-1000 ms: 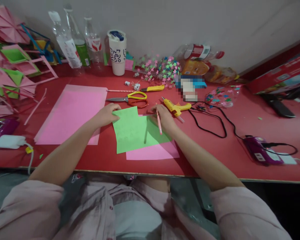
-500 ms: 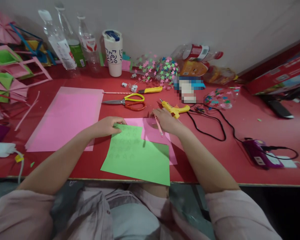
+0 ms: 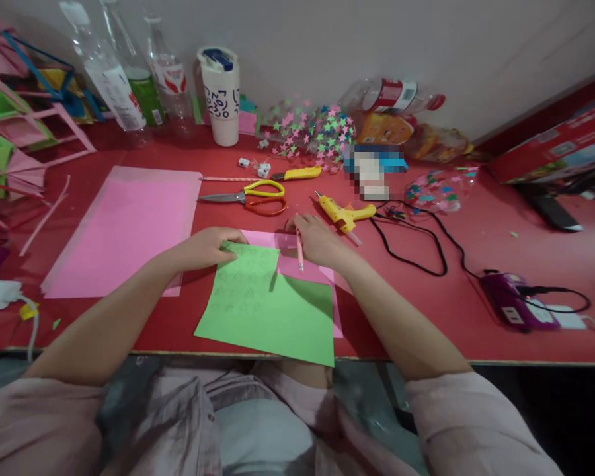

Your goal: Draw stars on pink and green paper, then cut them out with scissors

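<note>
A green paper sheet [image 3: 277,317] with a notched upper right corner lies over a pink sheet [image 3: 302,267], its lower edge reaching past the table edge. Rows of faint pencil star outlines cover its upper left. My left hand [image 3: 213,246] is closed at the top left corner, thumb over the green paper; the other fingertips are partly hidden. My right hand [image 3: 317,241] holds a pink pencil [image 3: 300,254], its eraser end towards me, over the pink sheet's upper right part. Those fingertips and the pencil's point are hidden from view.
Scissors [image 3: 248,197], a yellow utility knife [image 3: 297,173] and a yellow glue gun [image 3: 344,211] with a black cord lie behind my hands. Pink paper [image 3: 129,225] lies left. Bottles, a white tumbler [image 3: 219,99] and bags of paper stars [image 3: 332,129] line the wall.
My right hand has shifted slightly left, away from the glue gun, and the pencil has turned more upright in the picture. The pink sheet's lower right corner has moved left and nearer me.
</note>
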Demonstrator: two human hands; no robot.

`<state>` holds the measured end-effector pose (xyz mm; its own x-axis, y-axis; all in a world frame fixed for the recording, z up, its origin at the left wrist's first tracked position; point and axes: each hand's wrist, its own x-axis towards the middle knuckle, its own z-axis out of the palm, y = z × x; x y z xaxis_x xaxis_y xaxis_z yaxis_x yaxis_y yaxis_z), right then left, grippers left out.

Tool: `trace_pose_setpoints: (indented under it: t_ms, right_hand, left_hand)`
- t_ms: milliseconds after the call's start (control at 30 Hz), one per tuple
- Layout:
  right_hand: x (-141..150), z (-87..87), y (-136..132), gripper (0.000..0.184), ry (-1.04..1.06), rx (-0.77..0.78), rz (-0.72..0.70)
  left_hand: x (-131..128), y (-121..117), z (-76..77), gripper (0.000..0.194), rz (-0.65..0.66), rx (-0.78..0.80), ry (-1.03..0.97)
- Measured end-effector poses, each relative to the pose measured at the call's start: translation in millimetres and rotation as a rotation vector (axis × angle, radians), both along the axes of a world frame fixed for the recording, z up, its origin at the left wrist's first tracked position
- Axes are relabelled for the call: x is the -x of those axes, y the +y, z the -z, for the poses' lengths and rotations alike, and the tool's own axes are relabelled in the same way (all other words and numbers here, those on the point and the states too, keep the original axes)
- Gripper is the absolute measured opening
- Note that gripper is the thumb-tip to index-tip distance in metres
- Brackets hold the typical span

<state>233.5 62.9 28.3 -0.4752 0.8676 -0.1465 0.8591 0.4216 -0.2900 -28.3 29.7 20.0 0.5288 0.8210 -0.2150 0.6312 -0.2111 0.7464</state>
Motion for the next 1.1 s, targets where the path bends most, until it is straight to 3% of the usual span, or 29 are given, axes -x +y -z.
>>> trace_pose_setpoints:
  t_ms: [167,300,400,500,567,667,733,767,800,833,933,1000,1100]
  right_hand:
    - [6,-7.4,6,0.039,-0.062,0.083,-0.01]
    - [12,-9.4,3,0.025,-0.106,-0.009,-0.059]
    - [9,-4.9,2,0.017,0.069,-0.056,-0.054]
    - [0,-5.0,7,0.015,0.357,0.041,-0.056]
    - [-8,-11.8,11,0.01,0.552,-0.175,0.084]
    - [-20,-28.2,17,0.008,0.886,-0.711,0.335]
    - [-28,-36.7,19,0.012,1.037,-0.965,0.392]
    - [-31,-38.7,20,0.015,1.109,-1.013,0.386]
    - [-33,-38.8,21,0.017,1.183,-1.005,0.399]
    - [-34,-37.0,21,0.017,1.218,-0.882,0.391]
    - [-33,-24.2,22,0.016,1.073,-0.318,0.283]
    - [-30,-13.7,23,0.017,0.811,-0.02,0.083]
    - [-26,-2.8,23,0.007,0.557,0.054,-0.033]
  left_hand:
    - [1,0,4.0,0.036,0.0,-0.024,-0.041]
    - [0,0,7.8,0.035,-0.009,-0.035,-0.068]
    - [1,1,6.9,0.033,-0.019,-0.024,-0.093]
    - [3,3,3.2,0.033,-0.059,0.016,-0.14]
    - [6,4,1.1,0.033,-0.087,0.05,-0.189]
    - [9,7,2.5,0.034,-0.141,0.052,-0.215]
    - [9,9,7.4,0.035,-0.208,0.017,-0.181]
    - [8,10,10.7,0.035,-0.254,-0.01,-0.158]
    - [8,11,14.0,0.034,-0.304,-0.039,-0.14]
    - [7,12,17.1,0.033,-0.356,-0.07,-0.132]
    - [6,15,22.3,0.032,-0.456,-0.118,-0.162]
    - [6,14,21.9,0.034,-0.469,-0.116,-0.186]
    - [9,13,19.6,0.039,-0.499,-0.073,-0.277]
